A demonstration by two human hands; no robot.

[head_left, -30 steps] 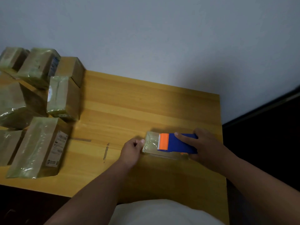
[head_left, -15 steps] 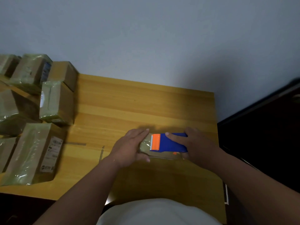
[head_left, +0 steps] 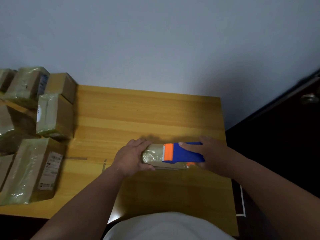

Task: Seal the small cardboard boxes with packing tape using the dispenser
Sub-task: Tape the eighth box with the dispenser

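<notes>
At the left edge of the frame we see a cluster of taped boxes crowded on the wooden table, several of them glossy with clear tape. The nearest of these, a long box with a printed label, lies in the lower left, its label facing right. Above it, a smaller taped box stands on the table, and a plain brown box sits behind that one against the grey wall. Just right of the labelled box, two short strips of tape are stuck to the tabletop.

Moving toward the centre of the frame, our left hand grasps the left end of the small cardboard box: the fingers are laid over its far edge and the thumb curls along its near side. The box lies flat on the table, a little right of centre, its top shiny with tape.

On the box's right half rests the tape dispenser, blue-bodied with an orange cutter end pointing left. Our right hand grips it, with the forefinger stretched along the top of the blue body and the remaining fingers wrapped round its far end.

At the far right of the frame, a dark door with a round knob stands beside the table.
</notes>
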